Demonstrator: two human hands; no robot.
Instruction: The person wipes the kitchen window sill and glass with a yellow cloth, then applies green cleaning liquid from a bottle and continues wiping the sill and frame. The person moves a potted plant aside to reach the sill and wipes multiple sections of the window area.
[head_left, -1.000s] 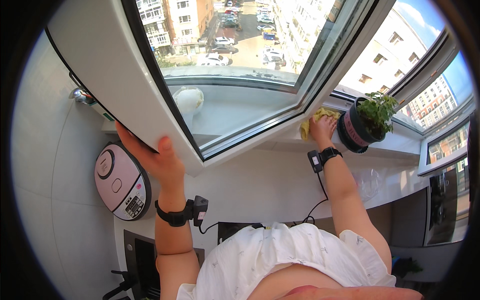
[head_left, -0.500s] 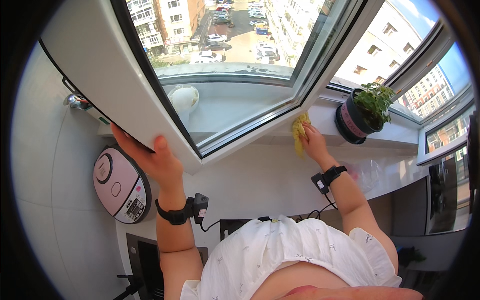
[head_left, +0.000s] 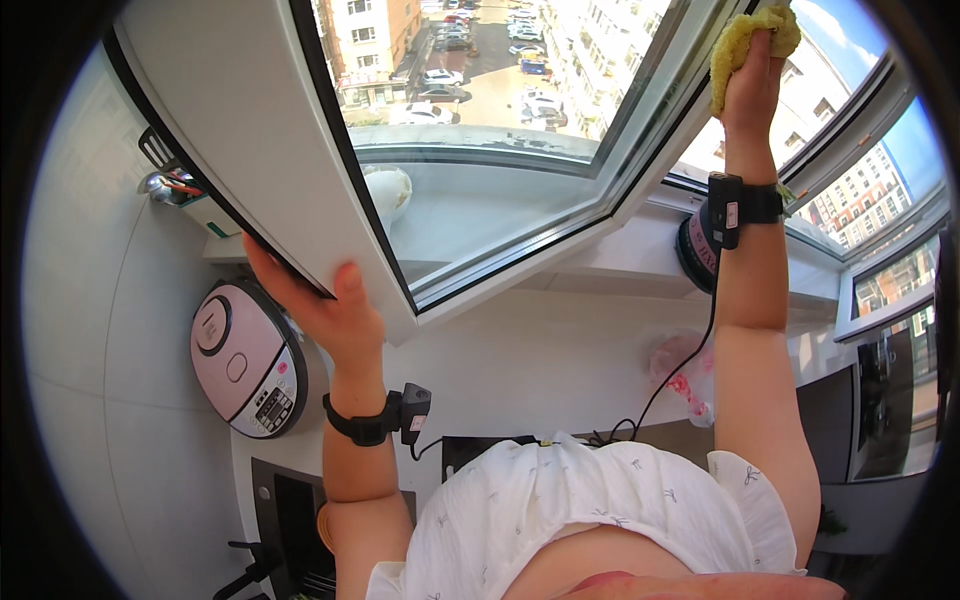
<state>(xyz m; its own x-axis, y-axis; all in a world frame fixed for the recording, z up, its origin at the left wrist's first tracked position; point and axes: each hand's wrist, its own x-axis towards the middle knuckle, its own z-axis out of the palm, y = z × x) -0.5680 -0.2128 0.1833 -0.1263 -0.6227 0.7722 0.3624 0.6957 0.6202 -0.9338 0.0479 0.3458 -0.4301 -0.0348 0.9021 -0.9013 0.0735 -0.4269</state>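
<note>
A white-framed window sash (head_left: 215,120) stands swung inward at a slant in front of me. My left hand (head_left: 335,315) grips its lower left part, with the thumb on the near face and the fingers around the outer edge. High at the right, my right hand (head_left: 752,92) is closed on a crumpled yellow cloth (head_left: 740,48), beside the upper right side of the sash. Whether the cloth touches the frame I cannot tell. Both wrists wear a black strap with a small box and a cable.
A pink rice cooker (head_left: 245,350) sits on the counter below my left hand. Utensils stand in a holder (head_left: 208,215) by the tiled wall. A dark plant pot (head_left: 694,255) on the sill is partly hidden by my right forearm. A clear plastic bag (head_left: 680,365) lies nearby.
My right hand has lifted the yellow cloth from the sill, up and to the right. The left hand keeps its grip, and the sash appears slightly further right in view.
</note>
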